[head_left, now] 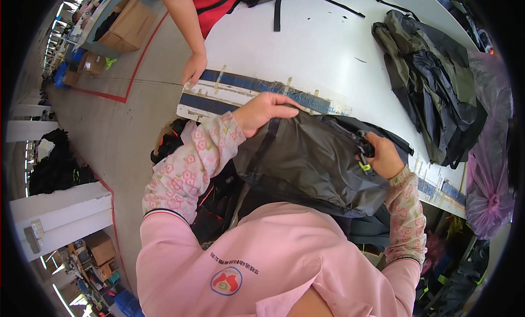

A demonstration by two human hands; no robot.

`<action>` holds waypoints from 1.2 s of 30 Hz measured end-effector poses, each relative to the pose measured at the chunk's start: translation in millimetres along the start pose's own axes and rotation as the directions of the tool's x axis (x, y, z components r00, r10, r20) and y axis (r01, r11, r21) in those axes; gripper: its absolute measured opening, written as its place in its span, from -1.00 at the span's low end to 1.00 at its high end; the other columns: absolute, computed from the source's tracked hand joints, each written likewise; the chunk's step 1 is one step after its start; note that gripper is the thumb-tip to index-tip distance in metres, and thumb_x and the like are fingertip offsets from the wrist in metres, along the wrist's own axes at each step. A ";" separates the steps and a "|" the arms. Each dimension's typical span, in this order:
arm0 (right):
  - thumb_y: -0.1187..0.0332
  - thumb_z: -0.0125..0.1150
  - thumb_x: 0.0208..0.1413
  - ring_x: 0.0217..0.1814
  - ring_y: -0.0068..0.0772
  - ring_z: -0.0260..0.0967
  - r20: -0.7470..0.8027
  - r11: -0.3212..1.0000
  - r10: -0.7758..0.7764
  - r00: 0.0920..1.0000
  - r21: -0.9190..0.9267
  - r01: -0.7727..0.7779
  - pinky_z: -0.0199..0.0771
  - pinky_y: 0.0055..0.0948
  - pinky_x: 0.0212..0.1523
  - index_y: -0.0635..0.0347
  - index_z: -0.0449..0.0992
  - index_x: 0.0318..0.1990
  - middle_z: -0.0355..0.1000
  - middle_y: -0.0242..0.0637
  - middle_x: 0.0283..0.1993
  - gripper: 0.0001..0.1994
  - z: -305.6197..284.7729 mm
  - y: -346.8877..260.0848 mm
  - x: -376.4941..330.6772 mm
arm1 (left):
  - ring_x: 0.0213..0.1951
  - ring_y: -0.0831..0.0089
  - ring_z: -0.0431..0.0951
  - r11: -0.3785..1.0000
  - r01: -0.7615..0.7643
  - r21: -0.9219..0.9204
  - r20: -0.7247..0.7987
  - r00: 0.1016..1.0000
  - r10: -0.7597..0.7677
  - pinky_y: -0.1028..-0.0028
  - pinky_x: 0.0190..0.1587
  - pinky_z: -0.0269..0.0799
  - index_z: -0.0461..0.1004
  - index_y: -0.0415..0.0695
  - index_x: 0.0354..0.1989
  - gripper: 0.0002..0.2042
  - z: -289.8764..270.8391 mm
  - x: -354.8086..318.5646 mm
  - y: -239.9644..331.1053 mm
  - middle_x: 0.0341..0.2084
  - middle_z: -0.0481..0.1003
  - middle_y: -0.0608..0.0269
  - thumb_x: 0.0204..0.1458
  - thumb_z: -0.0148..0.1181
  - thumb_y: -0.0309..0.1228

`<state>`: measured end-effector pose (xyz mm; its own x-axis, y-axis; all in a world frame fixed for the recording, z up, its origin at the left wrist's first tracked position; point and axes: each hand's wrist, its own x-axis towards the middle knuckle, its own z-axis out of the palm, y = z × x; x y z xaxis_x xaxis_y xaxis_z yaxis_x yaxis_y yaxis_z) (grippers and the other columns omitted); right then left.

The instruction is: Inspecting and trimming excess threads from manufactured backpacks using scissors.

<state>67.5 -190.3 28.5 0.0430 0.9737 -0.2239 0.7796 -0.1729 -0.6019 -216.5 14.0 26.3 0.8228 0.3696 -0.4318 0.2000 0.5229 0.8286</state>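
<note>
A dark olive bag of thin, shiny fabric (311, 161) hangs over the near edge of the table in front of my body. My left hand (263, 113) pinches its upper left edge, with the thumb and fingers pressed together on the cloth. At the bag's right side my right hand (384, 156) is closed around a bunched part beside black cord or fittings (363, 145), whose exact kind I cannot make out. A small yellow-green tab (365, 166) dangles there. The fingertips of my right hand are partly hidden by the fabric.
The white table (322, 43) carries worn blue tape along its near edge. Olive and black fabric pieces (432, 82) lie at right, near a pink plastic bag (489, 186). Across the table, another person's hand (195, 68) touches the left corner. Cardboard boxes (128, 24) stand far left.
</note>
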 end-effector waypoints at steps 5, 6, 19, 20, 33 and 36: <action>0.42 0.42 -0.17 -0.50 -0.17 0.23 -0.318 0.995 0.057 0.946 0.090 -0.030 0.30 -0.37 -0.39 0.29 0.36 -0.33 0.33 -0.09 -0.51 -0.68 -20.9 20.8 -0.4 | -0.26 0.64 0.49 0.903 -0.208 0.375 0.136 0.976 0.169 0.62 -0.11 0.39 0.56 -0.25 -0.15 -0.77 2.0 51.8 51.1 -0.33 0.55 0.32 0.02 0.28 -0.44; 0.41 0.43 -0.18 -0.51 -0.21 0.23 -0.364 0.994 0.104 0.926 0.068 -0.085 0.30 -0.37 -0.40 0.30 0.36 -0.33 0.32 -0.11 -0.52 -0.67 -26.6 25.9 0.3 | -0.23 0.64 0.48 0.881 -0.218 0.420 0.144 0.974 0.173 0.61 -0.09 0.37 0.56 -0.25 -0.15 -0.76 4.1 61.5 62.6 -0.32 0.55 0.32 0.01 0.29 -0.43; 0.45 0.42 -0.16 -0.51 -0.25 0.24 -0.591 0.970 0.242 0.769 0.160 -0.182 0.33 -0.36 -0.40 0.30 0.30 -0.33 0.33 -0.14 -0.50 -0.65 -33.8 58.7 -68.1 | -0.18 0.40 0.50 0.397 -0.351 0.848 0.197 0.904 0.378 0.43 -0.04 0.36 0.59 -0.12 -0.21 -0.78 -13.5 112.6 98.4 -0.31 0.56 0.24 -0.07 0.32 -0.38; 0.46 0.42 -0.15 -0.50 -0.23 0.23 -0.544 0.959 0.276 0.792 0.205 -0.194 0.33 -0.36 -0.39 0.30 0.29 -0.34 0.32 -0.11 -0.50 -0.66 -26.2 66.7 -78.7 | -0.16 0.32 0.48 0.071 -0.250 0.966 0.170 0.815 0.554 0.37 -0.05 0.35 0.58 -0.09 -0.20 -0.76 -22.0 105.2 93.3 -0.29 0.52 0.23 -0.08 0.31 -0.37; 0.49 0.39 -0.27 -0.29 0.11 0.36 -0.470 0.956 0.291 0.833 0.124 -0.264 0.30 -0.10 -0.24 0.21 0.35 -0.42 0.40 -0.09 -0.46 -0.72 78.9 50.0 -148.1 | -0.13 0.26 0.37 -0.133 -0.671 0.730 0.659 0.637 0.400 0.28 -0.03 0.23 0.50 -0.06 -0.26 -0.74 142.3 58.8 -114.0 -0.30 0.38 0.25 -0.13 0.33 -0.29; 0.55 0.39 -0.24 -0.40 0.10 0.32 -0.436 0.940 0.327 0.838 0.242 -0.241 0.31 -0.17 -0.36 0.28 0.34 -0.38 0.37 -0.04 -0.48 -0.70 80.1 57.2 -148.4 | -0.25 0.34 0.42 0.174 -0.648 0.742 0.575 0.748 0.333 0.35 -0.12 0.31 0.49 -0.09 -0.30 -0.83 140.0 71.8 -118.9 -0.39 0.42 0.27 -0.07 0.28 -0.38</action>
<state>55.6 -356.6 -34.2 0.5637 0.8244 -0.0506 0.5709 -0.4332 -0.6975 -106.7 -129.2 -53.4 0.9874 0.0090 0.1577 -0.1034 -0.7181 0.6882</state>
